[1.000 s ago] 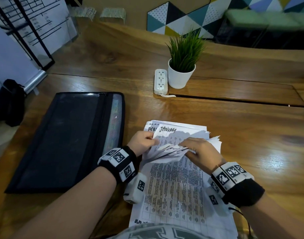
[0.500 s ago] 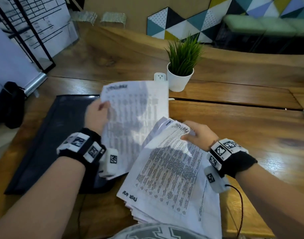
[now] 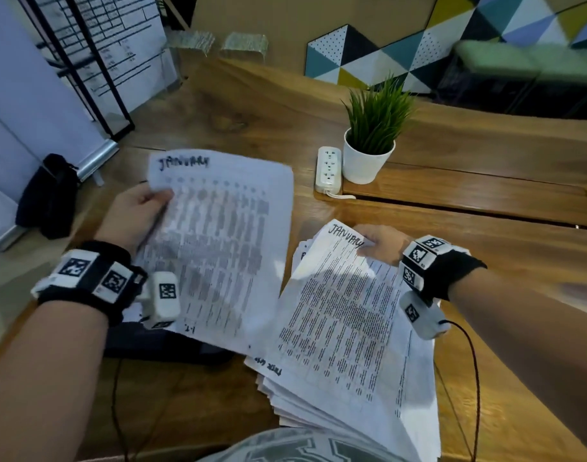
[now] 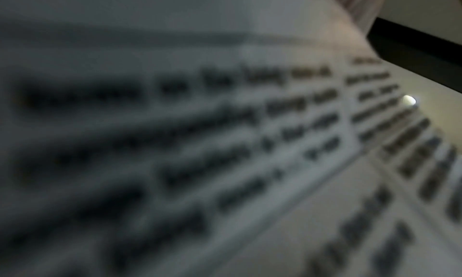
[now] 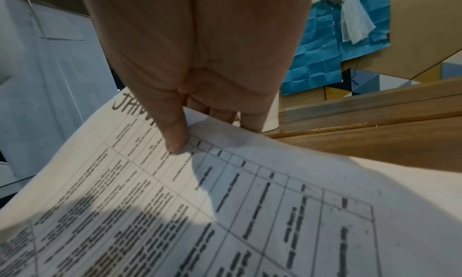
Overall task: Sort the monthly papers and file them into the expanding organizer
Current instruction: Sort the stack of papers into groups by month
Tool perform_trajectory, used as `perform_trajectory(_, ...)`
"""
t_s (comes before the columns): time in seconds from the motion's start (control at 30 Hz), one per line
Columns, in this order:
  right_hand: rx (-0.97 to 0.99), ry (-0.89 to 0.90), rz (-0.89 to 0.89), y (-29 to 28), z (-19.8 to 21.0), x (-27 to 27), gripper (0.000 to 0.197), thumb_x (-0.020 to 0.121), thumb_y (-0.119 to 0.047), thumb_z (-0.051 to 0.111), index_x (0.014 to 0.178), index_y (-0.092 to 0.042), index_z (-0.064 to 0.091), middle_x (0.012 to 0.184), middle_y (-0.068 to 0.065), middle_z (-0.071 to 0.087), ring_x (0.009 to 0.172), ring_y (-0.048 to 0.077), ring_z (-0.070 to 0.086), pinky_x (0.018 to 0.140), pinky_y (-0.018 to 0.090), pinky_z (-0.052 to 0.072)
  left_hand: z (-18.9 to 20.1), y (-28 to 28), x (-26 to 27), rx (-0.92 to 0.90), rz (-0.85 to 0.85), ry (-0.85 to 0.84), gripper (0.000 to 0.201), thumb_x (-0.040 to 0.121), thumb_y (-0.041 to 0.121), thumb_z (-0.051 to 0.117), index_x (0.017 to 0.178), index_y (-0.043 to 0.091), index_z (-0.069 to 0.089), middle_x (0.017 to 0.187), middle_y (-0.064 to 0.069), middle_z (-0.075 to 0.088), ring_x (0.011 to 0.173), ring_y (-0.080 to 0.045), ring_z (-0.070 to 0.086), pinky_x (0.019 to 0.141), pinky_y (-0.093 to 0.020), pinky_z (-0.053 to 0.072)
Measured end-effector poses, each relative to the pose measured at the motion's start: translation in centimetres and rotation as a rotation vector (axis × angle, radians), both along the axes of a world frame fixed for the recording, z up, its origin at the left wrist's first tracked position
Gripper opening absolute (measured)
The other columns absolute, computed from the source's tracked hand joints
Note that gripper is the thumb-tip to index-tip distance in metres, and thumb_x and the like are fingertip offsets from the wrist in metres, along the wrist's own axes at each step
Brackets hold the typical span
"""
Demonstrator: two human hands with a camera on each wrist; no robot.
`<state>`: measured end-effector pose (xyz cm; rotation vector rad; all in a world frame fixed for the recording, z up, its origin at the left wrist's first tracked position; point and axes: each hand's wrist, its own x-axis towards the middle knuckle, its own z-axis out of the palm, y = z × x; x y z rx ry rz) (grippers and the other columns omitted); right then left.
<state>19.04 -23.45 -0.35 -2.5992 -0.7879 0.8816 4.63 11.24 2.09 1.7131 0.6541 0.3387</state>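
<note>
My left hand (image 3: 142, 211) pinches the top left corner of a single printed sheet (image 3: 225, 248) headed JANUARY and holds it up over the black expanding organizer (image 3: 158, 345), which it mostly hides. That sheet (image 4: 200, 143) fills the left wrist view, blurred. My right hand (image 3: 380, 243) grips the far edge of the thick paper stack (image 3: 352, 345), whose top page also reads JANUARY. In the right wrist view the thumb (image 5: 172, 131) lies on top of the stack (image 5: 225, 212) with the other fingers underneath.
A white pot with a green plant (image 3: 368, 151) and a white power strip (image 3: 328, 171) stand on the wooden table (image 3: 485, 261) behind the papers. A black bag (image 3: 49, 195) and a whiteboard stand (image 3: 85, 61) are on the floor at left.
My left hand pulled one January sheet off the stack and carried it left over the organizer. My right hand lifted the far edge of the stack.
</note>
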Motion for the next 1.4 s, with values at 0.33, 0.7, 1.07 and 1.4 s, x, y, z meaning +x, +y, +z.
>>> perform_trajectory(0.33,-0.037,0.08,0.028,1.0,1.8,0.7,0.027,0.094,-0.015,0.048,0.121,-0.012,0.053,0.121,0.002,0.058,0.114,0.02,0.053,0.103,0.043,0.037,-4.3,-10.3,2.0,-0.049,-0.372,0.229,0.015,0.094,0.017,0.055,0.087,0.009,0.066,0.069,-0.001,0.066,0.054,-0.01,0.059,0.054,-0.02,0.049)
perform_trajectory(0.7,-0.048,0.099,-0.028,1.0,2.1,0.4,0.029,0.093,-0.039,0.047,0.113,-0.022,0.058,0.11,-0.004,0.061,0.105,0.016,0.056,0.095,0.03,0.039,-7.6,-16.2,3.5,0.166,-0.313,0.207,0.027,0.095,0.022,0.049,0.09,0.0,0.063,0.083,-0.005,0.066,0.076,-0.021,0.063,0.07,-0.035,0.049)
perform_trajectory(1.07,-0.049,-0.043,0.032,0.5,0.9,-4.1,0.015,0.092,-0.015,0.052,0.1,-0.024,0.043,0.092,-0.002,0.06,0.067,0.012,0.059,0.055,0.021,0.05,-8.7,-17.2,1.1,-0.152,-0.186,0.064,0.028,0.094,0.041,0.052,0.082,0.016,0.056,0.082,0.001,0.059,0.08,-0.017,0.057,0.076,-0.031,0.043)
perform_trajectory(1.4,0.256,-0.409,0.166,-2.2,-2.6,-10.2,0.032,0.075,0.005,0.062,0.1,-0.015,0.067,0.096,0.004,0.07,0.087,0.024,0.063,0.078,0.039,0.05,-9.3,-15.0,3.7,0.345,-0.436,0.394,0.013,0.084,0.016,0.061,0.094,0.008,0.065,0.092,-0.001,0.059,0.089,-0.019,0.056,0.074,-0.024,0.039)
